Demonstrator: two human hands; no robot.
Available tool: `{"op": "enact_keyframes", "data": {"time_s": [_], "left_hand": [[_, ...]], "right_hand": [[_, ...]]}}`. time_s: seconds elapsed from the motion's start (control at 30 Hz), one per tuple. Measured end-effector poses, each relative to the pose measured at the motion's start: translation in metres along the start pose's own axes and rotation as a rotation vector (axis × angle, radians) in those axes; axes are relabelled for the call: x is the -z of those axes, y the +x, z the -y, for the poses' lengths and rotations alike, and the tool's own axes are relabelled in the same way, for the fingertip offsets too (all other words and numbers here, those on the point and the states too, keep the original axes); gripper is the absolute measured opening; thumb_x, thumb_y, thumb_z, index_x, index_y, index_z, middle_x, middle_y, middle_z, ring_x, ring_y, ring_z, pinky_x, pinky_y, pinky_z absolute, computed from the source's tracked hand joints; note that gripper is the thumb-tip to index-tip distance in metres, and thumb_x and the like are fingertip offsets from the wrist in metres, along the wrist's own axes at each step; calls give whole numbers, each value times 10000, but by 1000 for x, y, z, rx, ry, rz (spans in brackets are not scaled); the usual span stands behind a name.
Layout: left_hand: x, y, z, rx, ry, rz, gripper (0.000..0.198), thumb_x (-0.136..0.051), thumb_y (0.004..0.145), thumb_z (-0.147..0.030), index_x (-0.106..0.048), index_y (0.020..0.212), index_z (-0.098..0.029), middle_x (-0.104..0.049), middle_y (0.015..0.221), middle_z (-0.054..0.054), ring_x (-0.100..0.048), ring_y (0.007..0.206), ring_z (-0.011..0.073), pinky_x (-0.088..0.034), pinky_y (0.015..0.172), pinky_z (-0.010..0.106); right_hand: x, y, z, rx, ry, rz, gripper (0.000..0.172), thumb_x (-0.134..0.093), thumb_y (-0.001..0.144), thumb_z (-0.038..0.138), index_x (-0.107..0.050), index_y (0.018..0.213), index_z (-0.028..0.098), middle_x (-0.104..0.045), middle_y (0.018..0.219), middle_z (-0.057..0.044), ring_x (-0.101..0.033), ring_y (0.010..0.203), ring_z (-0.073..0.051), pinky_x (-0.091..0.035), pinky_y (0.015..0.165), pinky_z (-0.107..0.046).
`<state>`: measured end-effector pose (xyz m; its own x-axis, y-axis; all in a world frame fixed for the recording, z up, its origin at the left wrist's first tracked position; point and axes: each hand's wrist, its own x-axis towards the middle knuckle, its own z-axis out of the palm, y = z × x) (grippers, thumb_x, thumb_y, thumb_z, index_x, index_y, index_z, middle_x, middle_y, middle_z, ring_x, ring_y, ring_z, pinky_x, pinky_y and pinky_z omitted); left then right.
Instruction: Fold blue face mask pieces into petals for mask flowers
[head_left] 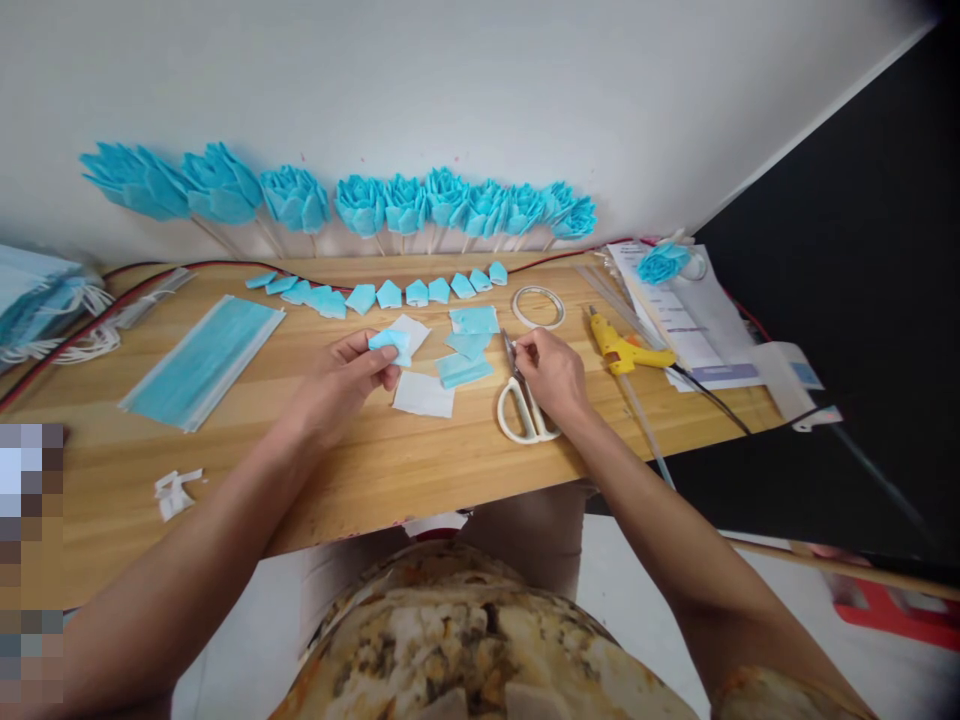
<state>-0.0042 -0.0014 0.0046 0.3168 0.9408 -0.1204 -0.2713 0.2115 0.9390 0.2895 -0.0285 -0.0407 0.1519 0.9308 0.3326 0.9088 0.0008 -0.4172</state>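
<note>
My left hand [360,366] pinches a small folded blue-and-white piece of face mask fabric [392,345] between thumb and fingers, a little above the table. My right hand [553,372] is closed beside the blades of white-handled scissors [517,412] lying on the wood. Its fingertips are pressed together, and what they hold, if anything, is too small to make out. Between the hands lie loose blue fabric pieces [465,370] and a white square [424,395]. Behind them runs a row of cut blue petals [389,294].
Blue fabric flowers [296,198] on sticks lean along the wall. A flat face mask [204,362] and a mask stack [41,300] are at left. At right are a tape roll [538,307], a yellow glue gun [622,345] with its cable, and papers [701,320].
</note>
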Motion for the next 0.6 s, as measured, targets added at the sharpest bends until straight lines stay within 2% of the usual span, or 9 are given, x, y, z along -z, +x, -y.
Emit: {"op": "enact_keyframes", "data": {"time_s": [0.1, 0.17, 0.3, 0.43, 0.6], "left_hand": [[0, 0, 0, 0, 18, 1, 219, -818, 731, -273, -640, 669, -162, -633, 587, -5, -541, 584, 102, -418, 623, 239], [-1, -1, 0, 9, 47, 12, 233, -811, 734, -283, -624, 659, -166, -617, 574, -10, -523, 573, 99, -405, 621, 243], [-3, -3, -1, 32, 113, 41, 254, -796, 734, -315, -598, 658, -176, -583, 558, -24, -494, 561, 95, -381, 619, 249], [-4, -6, -3, 42, 193, 71, 229, -773, 726, -325, -602, 685, -178, -554, 554, -39, -465, 555, 93, -352, 610, 251], [-7, -10, -9, 30, 263, 94, 221, -721, 752, -326, -571, 674, -183, -521, 553, -48, -433, 551, 88, -333, 594, 247]], "right_hand": [[2, 0, -1, -28, 68, -42, 125, -564, 927, 299, -634, 856, 223, -716, 794, -49, -647, 762, -222, -460, 706, -337], [7, -1, 4, 29, 136, -124, 153, -568, 941, 322, -650, 861, 220, -722, 810, -46, -646, 759, -209, -476, 694, -330], [21, -9, 37, 260, 263, -232, 142, -589, 964, 269, -690, 876, 222, -728, 834, -39, -636, 739, -176, -502, 640, -300], [28, -14, 81, 551, 321, -309, 120, -614, 963, 166, -714, 958, 232, -749, 876, -34, -659, 738, -162, -526, 694, -316], [23, -11, 111, 733, 238, -349, 167, -647, 939, 109, -708, 1020, 241, -738, 865, -26, -658, 795, -175, -510, 725, -321]]}}
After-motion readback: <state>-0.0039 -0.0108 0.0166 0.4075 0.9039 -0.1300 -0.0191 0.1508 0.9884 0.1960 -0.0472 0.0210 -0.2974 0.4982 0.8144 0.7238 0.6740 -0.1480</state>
